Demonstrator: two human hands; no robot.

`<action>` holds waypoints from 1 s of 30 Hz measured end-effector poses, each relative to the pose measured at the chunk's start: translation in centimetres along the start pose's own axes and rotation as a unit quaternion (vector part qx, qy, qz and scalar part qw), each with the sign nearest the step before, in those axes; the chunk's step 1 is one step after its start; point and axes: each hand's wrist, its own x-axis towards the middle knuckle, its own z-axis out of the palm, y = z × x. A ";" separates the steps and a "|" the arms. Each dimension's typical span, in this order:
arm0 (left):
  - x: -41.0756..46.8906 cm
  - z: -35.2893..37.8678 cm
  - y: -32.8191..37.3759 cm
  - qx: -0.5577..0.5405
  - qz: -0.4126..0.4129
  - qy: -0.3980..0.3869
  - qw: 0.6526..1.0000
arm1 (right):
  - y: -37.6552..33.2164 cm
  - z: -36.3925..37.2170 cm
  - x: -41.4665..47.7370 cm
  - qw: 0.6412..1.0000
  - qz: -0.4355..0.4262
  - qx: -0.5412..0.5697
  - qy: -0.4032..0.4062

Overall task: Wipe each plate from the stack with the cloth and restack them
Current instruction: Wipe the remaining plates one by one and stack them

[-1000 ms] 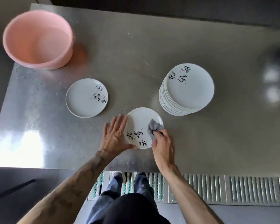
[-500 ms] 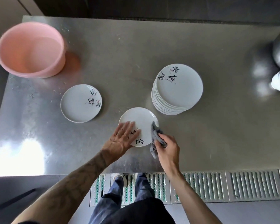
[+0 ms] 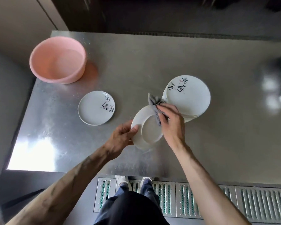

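A moment ago the plate (image 3: 150, 131) lay flat on the table (image 3: 152, 62), picture side up. Now it is lifted and flipped in the middle of the frame, so the front looks done and the back comes next. The left hand (image 3: 120, 138) curls around its left edge, and the right hand (image 3: 172, 124) pinches the gray cloth (image 3: 154, 102) against its top edge, beside the stack (image 3: 188, 96).

A brushed steel bench (image 3: 152, 62) catches bright glare at its near left corner. Slotted drain grates (image 3: 258, 200) line the floor below; a dark wall (image 3: 152, 12) stands behind, a beige panel (image 3: 15, 21) at left.
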 end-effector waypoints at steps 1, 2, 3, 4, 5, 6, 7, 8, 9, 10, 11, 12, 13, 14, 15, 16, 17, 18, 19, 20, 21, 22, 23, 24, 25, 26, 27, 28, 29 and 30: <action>-0.3 0.2 0.1 -0.025 -0.007 -0.010 1.000 | -0.8 -0.1 0.1 0.999 -0.039 -0.027 -0.025; -0.4 0.3 0.2 -0.040 -0.008 -0.013 0.999 | -1.7 -0.1 -0.1 0.993 -0.084 -0.052 -0.060; -0.6 0.4 0.3 -0.055 -0.010 -0.010 0.998 | -2.6 0.0 -0.5 0.983 -0.135 -0.078 -0.099; -0.6 0.5 0.2 -0.069 -0.012 -0.003 0.998 | -3.4 0.2 -0.9 0.968 -0.186 -0.098 -0.136; -0.6 0.4 0.0 -0.082 -0.016 0.005 0.997 | -3.9 0.3 -1.3 0.954 -0.224 -0.113 -0.165; -0.7 0.4 -0.1 -0.092 -0.017 0.011 0.996 | -4.2 0.2 -1.2 0.947 -0.241 -0.119 -0.177; -0.9 0.4 0.0 -0.098 -0.014 0.013 0.995 | -4.2 0.0 -0.7 0.949 -0.238 -0.119 -0.171; -1.0 0.3 0.1 -0.102 -0.008 0.011 0.995 | -4.1 -0.4 -0.1 0.958 -0.215 -0.117 -0.149; -1.2 0.3 0.2 -0.105 -0.001 0.009 0.994 | -3.9 -0.8 0.6 0.971 -0.171 -0.112 -0.124; -1.4 0.2 0.3 -0.109 0.005 0.008 0.994 | -3.6 -1.2 1.3 0.982 -0.121 -0.103 -0.101; -1.5 0.2 0.4 -0.112 0.010 0.009 0.994 | -3.5 -1.5 1.6 0.988 -0.084 -0.092 -0.087; -1.5 0.1 0.5 -0.117 0.013 0.010 0.993 | -3.8 -1.5 1.6 0.990 -0.070 -0.087 -0.085; -1.6 0.0 0.5 -0.120 0.015 0.013 0.993 | -4.4 -1.2 1.2 0.989 -0.082 -0.088 -0.091; -1.5 -0.1 0.4 -0.124 0.016 0.016 0.992 | -5.0 -0.6 0.5 0.983 -0.116 -0.094 -0.106; -1.6 -0.1 0.3 -0.127 0.015 0.020 0.992 | -5.7 0.0 -0.3 0.974 -0.158 -0.099 -0.126; -1.6 -0.1 0.3 -0.131 0.014 0.027 0.991 | -6.2 0.4 -1.0 0.964 -0.196 -0.099 -0.148; -1.6 -0.1 0.2 -0.136 0.012 0.033 0.990 | -6.5 0.6 -1.3 0.956 -0.218 -0.101 -0.169; -1.7 -0.2 0.1 -0.141 0.011 0.033 0.989 | -6.6 0.6 -1.2 0.952 -0.226 -0.102 -0.178; -1.9 -0.2 0.1 -0.145 0.014 0.027 0.989 | -6.4 0.3 -0.7 0.955 -0.218 -0.103 -0.172; -2.0 -0.3 0.1 -0.149 0.019 0.020 0.988 | -6.1 -0.1 -0.1 0.963 -0.195 -0.103 -0.155; -2.1 -0.4 0.1 -0.156 0.023 0.014 0.987 | -5.6 -0.7 0.5 0.973 -0.158 -0.099 -0.135; -2.2 -0.5 0.2 -0.164 0.027 0.012 0.986 | -5.1 -1.2 1.1 0.982 -0.117 -0.091 -0.115; -2.3 -0.7 0.3 -0.170 0.032 0.015 0.985 | -4.6 -1.7 1.6 0.989 -0.077 -0.080 -0.096; -2.3 -0.8 0.4 -0.175 0.038 0.019 0.984 | -4.1 -2.0 1.8 0.993 -0.043 -0.071 -0.083; -2.4 -0.9 0.5 -0.180 0.045 0.023 0.982 | -3.8 -2.2 1.8 0.995 -0.010 -0.061 -0.072; -2.4 -1.1 0.6 -0.185 0.052 0.026 0.981 | -3.5 -2.3 1.5 0.997 0.023 -0.045 -0.060; -2.4 -1.1 0.7 -0.192 0.057 0.027 0.979 | -3.2 -2.3 1.0 0.997 0.056 -0.024 -0.045; -2.5 -1.2 0.8 -0.200 0.059 0.029 0.978 | -2.9 -2.2 0.5 0.996 0.084 -0.008 -0.030; -2.5 -1.2 0.9 -0.207 0.061 0.030 0.976 | -2.8 -2.2 -0.1 0.994 0.104 -0.002 -0.015; -2.5 -1.3 1.0 -0.210 0.061 0.033 0.975 | -2.8 -2.1 -0.7 0.993 0.115 -0.004 -0.005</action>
